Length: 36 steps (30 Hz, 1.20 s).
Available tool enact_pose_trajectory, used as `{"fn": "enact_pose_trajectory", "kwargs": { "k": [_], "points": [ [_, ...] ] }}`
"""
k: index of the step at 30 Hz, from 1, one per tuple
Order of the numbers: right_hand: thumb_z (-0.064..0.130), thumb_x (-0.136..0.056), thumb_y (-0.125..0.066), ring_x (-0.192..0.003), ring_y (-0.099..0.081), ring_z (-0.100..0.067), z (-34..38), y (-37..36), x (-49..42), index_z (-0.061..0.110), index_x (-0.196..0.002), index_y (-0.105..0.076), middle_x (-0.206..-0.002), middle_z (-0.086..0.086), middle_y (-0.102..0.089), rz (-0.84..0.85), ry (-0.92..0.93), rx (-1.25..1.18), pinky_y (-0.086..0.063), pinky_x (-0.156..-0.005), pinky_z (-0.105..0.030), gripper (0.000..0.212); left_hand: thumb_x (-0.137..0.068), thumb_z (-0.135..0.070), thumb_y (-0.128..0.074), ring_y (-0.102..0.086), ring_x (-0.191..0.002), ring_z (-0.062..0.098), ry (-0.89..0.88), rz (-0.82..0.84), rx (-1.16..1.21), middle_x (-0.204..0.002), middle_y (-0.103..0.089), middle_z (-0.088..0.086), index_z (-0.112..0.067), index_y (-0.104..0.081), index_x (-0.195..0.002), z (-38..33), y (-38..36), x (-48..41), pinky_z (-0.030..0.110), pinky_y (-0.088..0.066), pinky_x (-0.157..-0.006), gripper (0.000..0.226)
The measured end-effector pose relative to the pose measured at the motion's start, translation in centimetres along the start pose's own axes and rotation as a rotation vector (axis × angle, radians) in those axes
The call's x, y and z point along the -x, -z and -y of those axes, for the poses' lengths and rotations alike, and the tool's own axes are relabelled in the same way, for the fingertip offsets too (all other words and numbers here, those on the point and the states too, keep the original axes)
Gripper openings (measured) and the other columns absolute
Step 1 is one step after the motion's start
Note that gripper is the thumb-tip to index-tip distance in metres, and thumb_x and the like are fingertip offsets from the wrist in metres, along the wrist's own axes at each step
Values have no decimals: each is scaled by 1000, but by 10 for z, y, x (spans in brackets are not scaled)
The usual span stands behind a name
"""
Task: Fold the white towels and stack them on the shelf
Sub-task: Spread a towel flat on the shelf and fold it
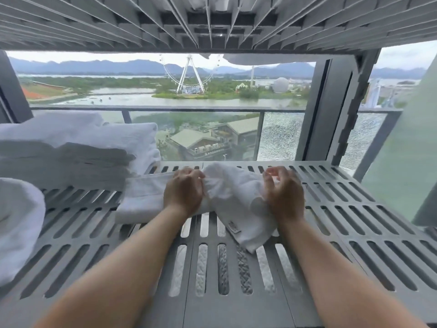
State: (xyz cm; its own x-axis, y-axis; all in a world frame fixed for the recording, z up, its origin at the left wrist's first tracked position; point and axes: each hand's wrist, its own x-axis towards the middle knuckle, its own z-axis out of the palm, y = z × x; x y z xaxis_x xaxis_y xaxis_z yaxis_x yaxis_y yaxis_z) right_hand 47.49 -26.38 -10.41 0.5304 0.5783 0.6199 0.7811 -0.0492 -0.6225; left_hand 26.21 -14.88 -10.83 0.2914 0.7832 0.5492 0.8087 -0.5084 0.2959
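A small white towel (pixel 234 200) with a sewn label lies bunched on the grey slotted shelf (pixel 343 209), between my hands. My left hand (pixel 184 191) pinches its left edge. My right hand (pixel 283 194) rests on its right side with fingers curled, the thumb and fingertips apart above the cloth. A folded white towel (pixel 144 197) lies flat just left of my left hand. A stack of folded white towels (pixel 78 143) sits at the back left of the shelf.
Another white towel (pixel 19 223) bulges at the near left edge. A second slotted shelf (pixel 212 22) hangs overhead with cloth showing over its far edge. Behind stands a window with a dark frame post (pixel 331 110), beyond it a balcony rail.
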Motion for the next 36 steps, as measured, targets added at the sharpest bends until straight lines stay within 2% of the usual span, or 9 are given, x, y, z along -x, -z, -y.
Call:
{"fn": "enact_pose_trajectory", "kwargs": {
  "k": [2, 5, 9, 12, 17, 23, 28, 31, 36],
  "points": [
    [47, -99, -46, -101, -60, -19, 13, 0, 8, 20, -108, -67, -108, -1, -68, 42, 237, -35, -46, -91, -36, 35, -93, -25, -53, -60, -104, 30, -15, -51, 83, -109, -68, 8, -20, -70, -103, 6, -2, 1, 39, -50, -83, 20],
    [75, -90, -39, -114, -57, -18, 25, -11, 21, 28, -127, -61, -124, 2, -63, 361, 365, 147, -43, -99, -39, 63, -93, -26, -57, -61, -106, 28, -24, -3, 131, -105, -71, 7, -21, -67, -104, 11, -1, -2, 38, -48, -88, 16],
    [56, -89, -49, -130, -44, -27, 21, -28, 20, 28, -145, -43, -139, -3, -47, 515, 325, 383, -33, -108, -44, 63, -95, -27, -53, -57, -115, 25, 1, 8, 108, -110, -72, 2, -22, -64, -117, 8, -4, -5, 37, -39, -97, 25],
    [41, -90, -50, -123, -49, -27, 19, -34, 19, 28, -141, -48, -134, -2, -52, 460, 335, 374, -35, -103, -44, 52, -96, -29, -51, -54, -120, 28, -11, 20, 69, -118, -69, 3, -23, -65, -124, 9, -5, -5, 38, -32, -103, 32],
    [18, -95, -48, -100, -61, -24, 24, -35, 7, 26, -118, -63, -112, -2, -68, 242, 242, 302, -38, -83, -35, 29, -96, -26, -56, -55, -113, 31, -51, 34, 103, -110, -68, 6, -24, -72, -113, 10, -2, -3, 42, -30, -107, 24],
    [12, -93, -51, -104, -64, -30, 54, -56, -9, 18, -130, -47, -109, -8, -69, 120, -86, 122, -47, -93, -47, 38, -94, -32, -62, -59, -112, 28, -104, 38, 143, -112, -70, 4, -18, -71, -104, 11, -1, -2, 51, -24, -116, 19],
    [19, -82, -50, -99, -59, -23, 39, -57, -11, 18, -111, -56, -104, -4, -64, 94, 40, 35, -48, -92, -44, 30, -90, -31, -61, -59, -111, 25, -154, 59, 112, -107, -70, 0, -19, -65, -97, 12, -1, -4, 53, -21, -118, 15],
    [21, -81, -51, -96, -56, -28, 27, -53, -25, 16, -99, -69, -100, -10, -62, 48, 134, 164, -45, -86, -40, 26, -87, -30, -54, -56, -115, 22, -217, 110, 104, -108, -68, -4, -19, -61, -93, 11, 1, -2, 55, -21, -117, 14],
    [10, -85, -65, -88, -58, -29, 16, -49, -34, 24, -102, -80, -92, -6, -65, -65, 176, 418, -38, -80, -38, 26, -81, -35, -45, -48, -129, 18, -303, 250, 57, -129, -62, -3, -12, -67, -116, 2, 14, 0, 49, -6, -124, 47]
  ]
}}
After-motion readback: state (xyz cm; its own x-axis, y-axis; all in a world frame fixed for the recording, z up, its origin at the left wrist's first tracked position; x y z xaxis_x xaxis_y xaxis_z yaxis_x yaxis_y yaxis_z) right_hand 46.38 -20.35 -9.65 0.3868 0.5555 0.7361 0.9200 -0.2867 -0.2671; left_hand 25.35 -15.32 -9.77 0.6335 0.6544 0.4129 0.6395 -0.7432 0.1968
